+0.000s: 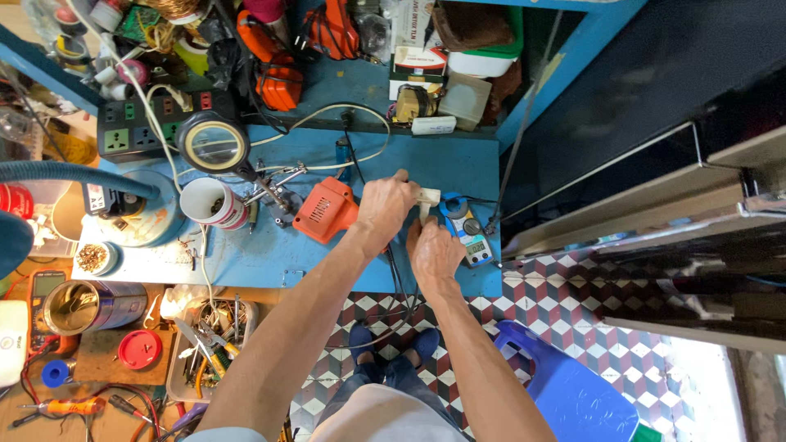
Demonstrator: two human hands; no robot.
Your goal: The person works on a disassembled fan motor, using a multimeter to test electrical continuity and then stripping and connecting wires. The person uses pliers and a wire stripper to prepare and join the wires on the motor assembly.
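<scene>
Far left, a metal can (92, 306) is lying on its side beside a red lid (140, 349), with an orange-handled screwdriver (72, 406) below them. A tray of hand tools (211, 347) is sitting at the bench's near edge. Further back, a power strip (146, 127), a round magnifier (213, 143) and a white cup (211, 202) of small parts are crowding the blue bench (270, 254). An orange tool housing (325, 209) is lying just left of the hands. The left hand (385, 209) is reaching over it and closing its fingers on a small white plug-like part (427, 197), held just above the bench. The right hand (434, 252) is sitting right below that part, fingers curled up toward it; whether it is actually clamping anything, cannot tell. A blue meter (470, 232) with a small display is lying touching the right hand's far side. A blue plastic stool (565, 391) is standing on the patterned floor at right.
</scene>
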